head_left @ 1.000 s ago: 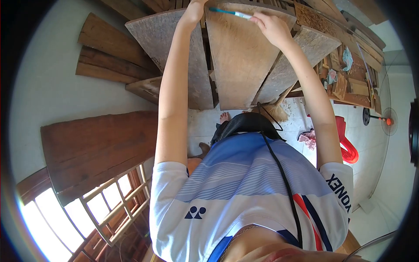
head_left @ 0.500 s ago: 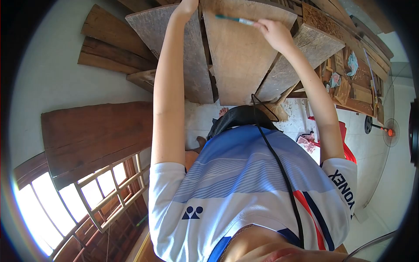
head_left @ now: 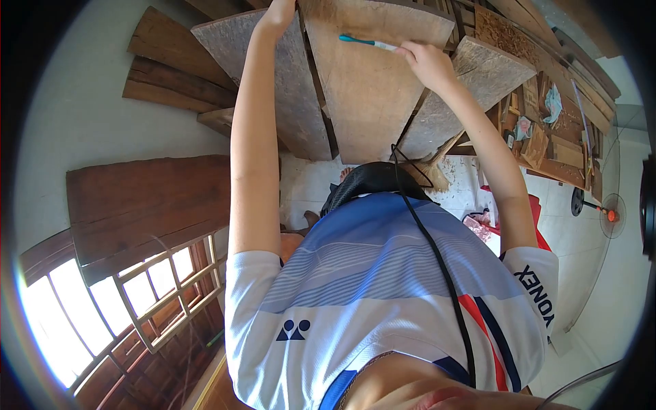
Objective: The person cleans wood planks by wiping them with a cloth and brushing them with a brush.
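Observation:
My right hand [head_left: 429, 63] is closed around a slim teal-and-white toothbrush [head_left: 359, 41], with its teal end pointing left. The brush lies over the upper part of a wide, light-brown wooden board [head_left: 372, 89]. At the top edge of the view, my left hand [head_left: 279, 17] rests by the gap between this board and a greyer plank [head_left: 273, 75]; its fingers are mostly cut off or hidden.
Another weathered plank [head_left: 465, 96] slants at the right. Beyond it, a low wooden bench [head_left: 567, 147] carries offcuts, shavings and plastic scraps. A black cable [head_left: 437, 246] hangs down my shirt. Boards [head_left: 171, 82] lean against the left wall, and a fan [head_left: 610, 216] stands at right.
My right hand and the toothbrush have shifted slightly down over the board. My left hand sits slightly further left in the view, which has itself moved a little.

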